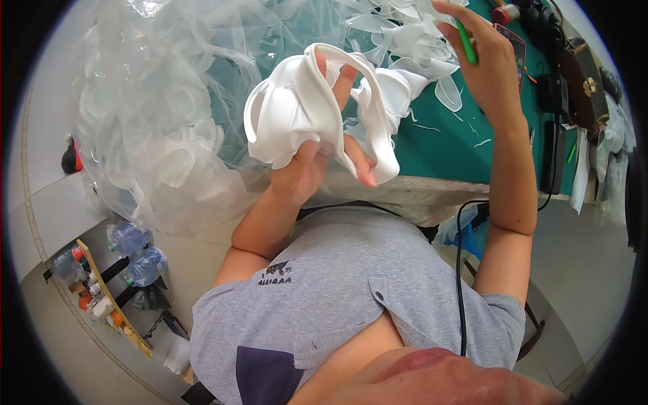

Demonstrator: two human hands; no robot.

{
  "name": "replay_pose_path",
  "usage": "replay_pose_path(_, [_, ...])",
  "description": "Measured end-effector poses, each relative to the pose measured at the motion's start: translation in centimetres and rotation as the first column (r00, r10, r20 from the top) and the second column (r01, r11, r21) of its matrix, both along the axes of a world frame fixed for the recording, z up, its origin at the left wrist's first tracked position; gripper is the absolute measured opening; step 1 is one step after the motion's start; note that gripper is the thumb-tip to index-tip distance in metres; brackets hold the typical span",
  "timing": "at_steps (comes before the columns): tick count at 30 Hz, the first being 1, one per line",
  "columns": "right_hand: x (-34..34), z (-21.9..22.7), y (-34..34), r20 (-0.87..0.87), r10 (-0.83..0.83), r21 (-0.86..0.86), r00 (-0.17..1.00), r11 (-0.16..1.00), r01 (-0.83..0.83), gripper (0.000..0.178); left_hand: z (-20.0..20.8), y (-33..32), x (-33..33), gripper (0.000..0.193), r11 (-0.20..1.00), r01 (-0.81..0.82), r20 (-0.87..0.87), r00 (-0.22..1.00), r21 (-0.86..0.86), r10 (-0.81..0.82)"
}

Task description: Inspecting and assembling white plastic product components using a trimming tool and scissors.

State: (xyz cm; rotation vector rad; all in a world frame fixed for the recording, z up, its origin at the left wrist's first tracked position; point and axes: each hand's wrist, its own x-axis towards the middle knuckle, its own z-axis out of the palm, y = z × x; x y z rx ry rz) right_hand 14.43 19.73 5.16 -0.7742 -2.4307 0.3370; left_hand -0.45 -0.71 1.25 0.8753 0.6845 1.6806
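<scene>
My left hand (302,173) is closed round a white moulded piece (320,101) with curved, looping bands and openings. Some of its fingertips show through the gaps. Raised at the upper right, my right hand (493,71) grips a slim green-handled tool (466,42); the tip cannot be made out. The tool is apart from the white piece. Just beyond the held piece, more white moulded pieces (398,91) lie on the green table top (442,158). Thin white trimmings (482,143) are scattered near them.
A large clear plastic bag (162,121) of white pieces fills the left side. Loose offcuts (412,34) are heaped at the back. A phone (516,54), a black power adapter (553,91) and a black cable (460,270) are at the right. A shelf (115,304) stands at the lower left.
</scene>
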Motion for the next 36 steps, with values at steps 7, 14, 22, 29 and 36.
replay_pose_path(7, [1.5, -0.2, -4.8, -0.377, 0.193, -0.639, 0.906, 0.654, -0.405, 0.015, -0.6, 0.4, -0.7, 0.083, 0.999, -0.041, -0.024, 0.999, -0.011, 0.041])
replay_pose_path(14, [-0.2, -2.3, -6.7, -0.598, 0.251, -0.628, 0.761, 0.443, -0.640, 0.024, -0.3, 0.3, -1.5, 0.070, 0.942, -0.224, 0.381, 0.872, -0.248, 0.307])
replay_pose_path(22, [1.2, -3.3, -6.5, -0.220, 0.196, -0.558, 0.956, 0.778, -0.288, 0.018, -0.5, -2.0, -0.9, 0.059, 0.879, -0.105, 0.287, 0.922, -0.465, 0.262])
replay_pose_path(29, [0.8, -2.9, -6.8, -0.193, 0.288, -0.559, 0.938, 0.754, -0.346, 0.015, 0.1, -2.4, -1.4, 0.059, 0.953, -0.009, 0.415, 0.899, -0.303, 0.140])
replay_pose_path(36, [0.3, -2.6, -7.2, -0.570, -0.003, -0.722, 0.822, 0.479, -0.499, 0.016, -0.8, -1.3, 0.5, 0.076, 0.999, -0.004, 0.437, 0.899, -0.053, 0.027])
